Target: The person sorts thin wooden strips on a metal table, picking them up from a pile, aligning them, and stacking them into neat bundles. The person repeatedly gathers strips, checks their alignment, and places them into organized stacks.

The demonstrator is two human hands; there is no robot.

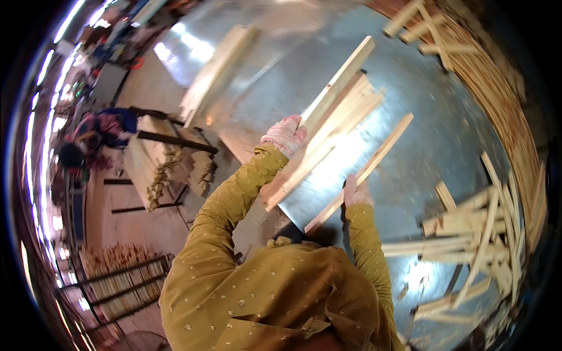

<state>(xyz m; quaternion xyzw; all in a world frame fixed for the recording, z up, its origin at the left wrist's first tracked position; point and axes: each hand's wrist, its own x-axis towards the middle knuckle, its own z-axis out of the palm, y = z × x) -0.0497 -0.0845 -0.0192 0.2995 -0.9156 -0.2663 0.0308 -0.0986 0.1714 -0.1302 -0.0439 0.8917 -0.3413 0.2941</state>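
Observation:
Both my hands wear pale, pinkish gloves. My left hand [285, 136] is closed on a long wooden strip [341, 77], which slants up to the right along the left side of a small stack of strips [336, 131]. To the right, my right hand [357, 192] grips a separate wooden strip [383, 153] from its right side. That strip lies at a similar slant, apart from the stack, its near end close to my body. Beneath all of this is a shiny metal table [433, 146]. My fingertips are partly hidden by the wood.
Another pile of boards [216, 73] rests at the table's far left. A jumbled heap of strips [474, 234] is on the right, beside a long stack of wood [486, 76]. Down on the left stands a rack of wood pieces [126, 281]. A person [96, 134] is farther left.

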